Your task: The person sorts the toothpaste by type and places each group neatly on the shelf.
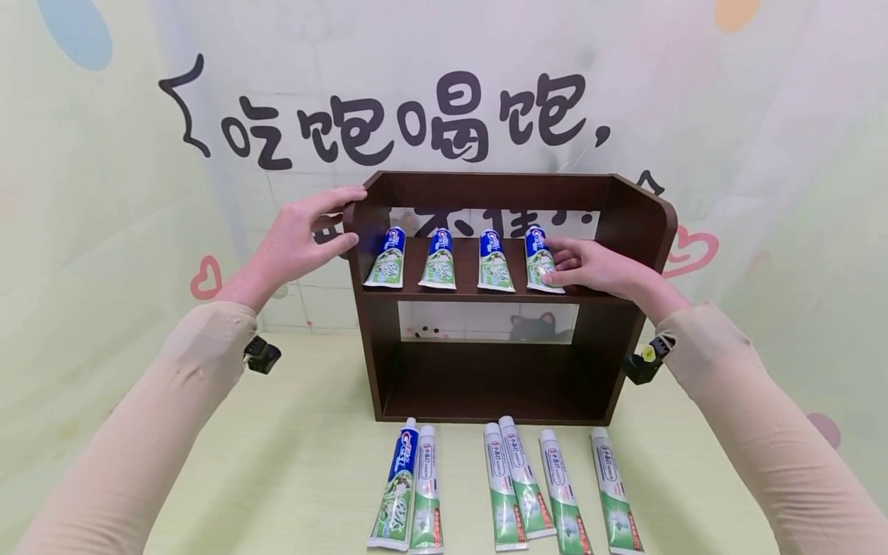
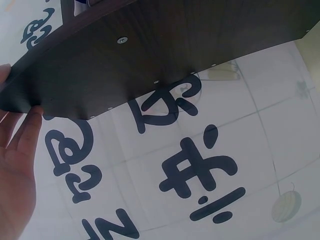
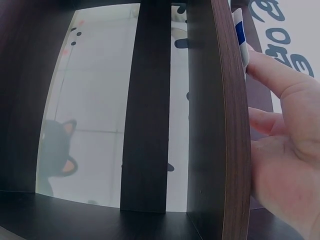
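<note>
Four blue, white and green toothpaste tubes lie in a row on the upper board of a dark brown shelf. At the right end of that row, my right hand holds the last toothpaste tube, with the thumb over its lower part and fingertips at its right edge. A small piece of this toothpaste tube shows beside the thumb in the right wrist view. My left hand grips the upper left corner of the shelf. Its fingertips reach the side panel in the left wrist view.
In front of the shelf lie several white and green toothpaste tubes and one blue and green toothpaste tube, on a pale table. A printed cloth hangs behind.
</note>
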### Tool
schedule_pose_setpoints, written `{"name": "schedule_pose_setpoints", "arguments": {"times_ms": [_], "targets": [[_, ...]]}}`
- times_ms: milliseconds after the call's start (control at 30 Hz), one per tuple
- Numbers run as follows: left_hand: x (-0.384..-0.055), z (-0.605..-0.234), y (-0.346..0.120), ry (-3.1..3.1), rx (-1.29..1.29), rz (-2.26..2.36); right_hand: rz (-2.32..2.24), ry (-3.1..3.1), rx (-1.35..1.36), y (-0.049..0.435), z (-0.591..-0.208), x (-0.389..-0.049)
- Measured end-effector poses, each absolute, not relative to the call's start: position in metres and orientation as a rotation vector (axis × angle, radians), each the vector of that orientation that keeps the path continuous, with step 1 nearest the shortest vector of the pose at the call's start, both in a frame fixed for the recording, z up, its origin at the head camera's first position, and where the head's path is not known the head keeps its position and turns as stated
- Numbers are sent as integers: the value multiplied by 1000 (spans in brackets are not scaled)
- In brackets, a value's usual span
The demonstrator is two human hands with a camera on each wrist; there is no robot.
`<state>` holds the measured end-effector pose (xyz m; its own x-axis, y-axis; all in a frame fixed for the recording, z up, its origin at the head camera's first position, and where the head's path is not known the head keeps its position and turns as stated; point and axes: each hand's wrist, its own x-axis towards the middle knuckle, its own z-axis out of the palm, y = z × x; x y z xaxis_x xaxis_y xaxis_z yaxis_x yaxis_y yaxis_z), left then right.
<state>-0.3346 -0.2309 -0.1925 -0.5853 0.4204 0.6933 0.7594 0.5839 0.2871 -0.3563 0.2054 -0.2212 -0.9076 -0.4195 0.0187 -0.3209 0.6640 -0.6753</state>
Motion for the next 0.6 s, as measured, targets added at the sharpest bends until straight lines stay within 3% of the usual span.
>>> {"name": "schedule_pose_setpoints", "arguments": {"times_ms": [600], "targets": [[-335,-193,-231,-2246,-933,-779,-1076,2753,-596,205,-222,-356]]}}
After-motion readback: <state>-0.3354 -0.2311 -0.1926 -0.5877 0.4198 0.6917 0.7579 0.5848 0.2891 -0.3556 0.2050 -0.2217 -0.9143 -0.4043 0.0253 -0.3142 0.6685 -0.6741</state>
